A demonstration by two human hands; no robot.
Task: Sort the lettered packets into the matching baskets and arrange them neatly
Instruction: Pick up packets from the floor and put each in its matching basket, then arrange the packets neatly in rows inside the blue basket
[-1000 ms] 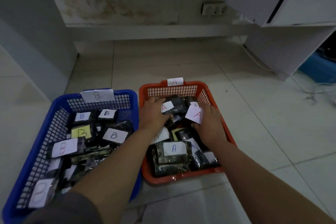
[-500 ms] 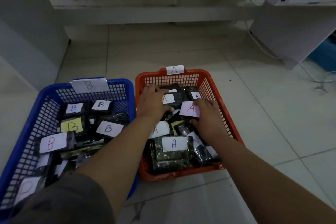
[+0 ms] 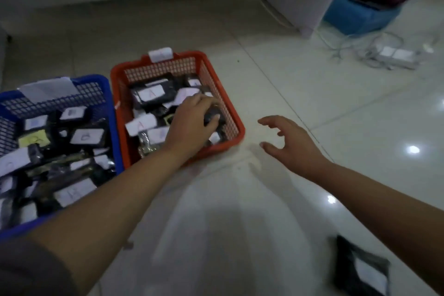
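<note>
A dark packet [image 3: 214,114] sits under the left hand [image 3: 192,122] near the right wall of the red basket [image 3: 236,115], which carries a blurred paper tag on its far rim. The fingers curl over this packet and the thumb presses its near side, so the hand grips it. Other white-labelled packets lie all around the hand, one larger packet [image 3: 153,95] just beyond the fingertips, the letters mostly too blurred to read.

Right of the basket, over the bare floor tiles, the right hand [image 3: 292,142] hovers with fingers spread and loosely bent, holding nothing. Behind it, close to the person, a loose packet [image 3: 362,269] with a white label lies on the floor, apart from both baskets. Left of the left forearm stands the blue basket [image 3: 109,101], also full of labelled packets.

The step in hand appears to be settling the gripped packet flat. Doing it well probably means laying it label-up without burying neighbouring labels. The floor packet's letter is unreadable and should be checked before it is binned.
</note>
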